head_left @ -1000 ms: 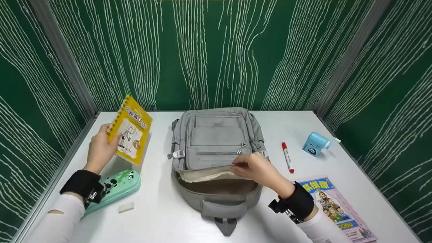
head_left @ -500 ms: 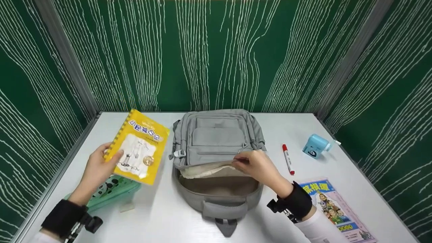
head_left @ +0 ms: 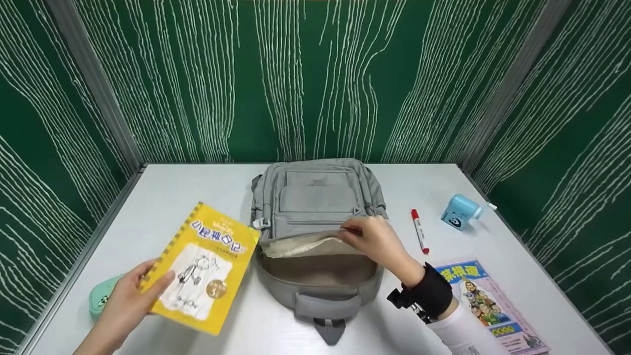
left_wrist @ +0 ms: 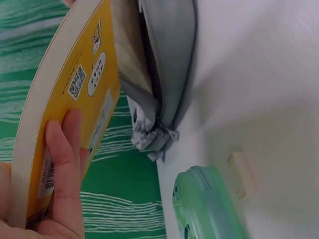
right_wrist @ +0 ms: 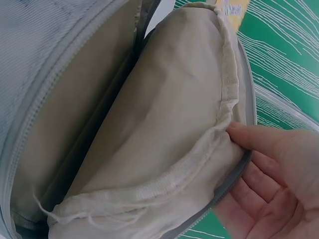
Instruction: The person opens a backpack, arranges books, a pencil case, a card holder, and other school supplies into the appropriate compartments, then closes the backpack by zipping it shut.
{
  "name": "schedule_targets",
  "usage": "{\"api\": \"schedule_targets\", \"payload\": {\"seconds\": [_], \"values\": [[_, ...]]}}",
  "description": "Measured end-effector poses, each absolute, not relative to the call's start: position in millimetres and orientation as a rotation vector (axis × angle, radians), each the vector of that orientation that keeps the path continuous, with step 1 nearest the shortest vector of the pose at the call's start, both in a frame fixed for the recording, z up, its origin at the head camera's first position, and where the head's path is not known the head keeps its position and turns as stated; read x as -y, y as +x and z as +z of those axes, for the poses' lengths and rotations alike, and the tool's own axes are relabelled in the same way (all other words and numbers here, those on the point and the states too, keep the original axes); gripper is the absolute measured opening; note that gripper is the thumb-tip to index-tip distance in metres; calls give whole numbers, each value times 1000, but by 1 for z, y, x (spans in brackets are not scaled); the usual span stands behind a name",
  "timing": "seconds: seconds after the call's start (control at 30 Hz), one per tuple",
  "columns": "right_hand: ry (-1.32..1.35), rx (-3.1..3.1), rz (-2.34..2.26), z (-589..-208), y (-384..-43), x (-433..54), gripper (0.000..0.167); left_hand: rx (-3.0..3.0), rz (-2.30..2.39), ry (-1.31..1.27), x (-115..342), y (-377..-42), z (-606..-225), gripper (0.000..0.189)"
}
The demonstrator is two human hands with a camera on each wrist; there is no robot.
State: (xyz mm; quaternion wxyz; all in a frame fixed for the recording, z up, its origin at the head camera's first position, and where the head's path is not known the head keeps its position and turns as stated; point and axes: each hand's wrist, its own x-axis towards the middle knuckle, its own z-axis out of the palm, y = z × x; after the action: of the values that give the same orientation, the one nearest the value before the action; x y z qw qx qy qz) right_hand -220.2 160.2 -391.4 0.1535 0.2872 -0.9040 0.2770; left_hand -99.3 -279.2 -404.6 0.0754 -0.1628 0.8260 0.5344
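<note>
My left hand (head_left: 130, 296) grips a yellow book (head_left: 202, 268) by its left edge, thumb on the front cover. In the left wrist view the fingers (left_wrist: 62, 154) lie across its back cover, beside a barcode. The book is tilted above the table, just left of a grey backpack (head_left: 318, 197). The backpack lies with its top compartment unzipped and gaping toward me. My right hand (head_left: 377, 244) pinches the edge of its flap and holds it up. In the right wrist view the beige lining (right_wrist: 159, 109) shows, with the thumb pressed on the flap's seam.
A green pencil case (left_wrist: 207, 204) and a white eraser (left_wrist: 241, 175) lie at the left, the case partly behind the left hand. On the right are a red-capped marker (head_left: 420, 230), a blue pencil sharpener (head_left: 461, 212) and a colourful comic book (head_left: 485, 305).
My left hand has brought the yellow book toward me and to the right, closer to the backpack, turning its cover upward. The right hand stays at the flap, its opening slightly wider.
</note>
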Motion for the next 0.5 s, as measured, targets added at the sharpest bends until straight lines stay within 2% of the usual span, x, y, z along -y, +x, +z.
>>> {"api": "schedule_targets", "payload": {"seconds": [0.2, 0.5], "values": [[826, 2599, 772, -391, -220, -157, 5, -2289, 1652, -613, 287, -76, -415, 86], [814, 2572, 729, -389, -220, -156, 5, -2218, 1686, -467, 268, -69, -431, 77]]}}
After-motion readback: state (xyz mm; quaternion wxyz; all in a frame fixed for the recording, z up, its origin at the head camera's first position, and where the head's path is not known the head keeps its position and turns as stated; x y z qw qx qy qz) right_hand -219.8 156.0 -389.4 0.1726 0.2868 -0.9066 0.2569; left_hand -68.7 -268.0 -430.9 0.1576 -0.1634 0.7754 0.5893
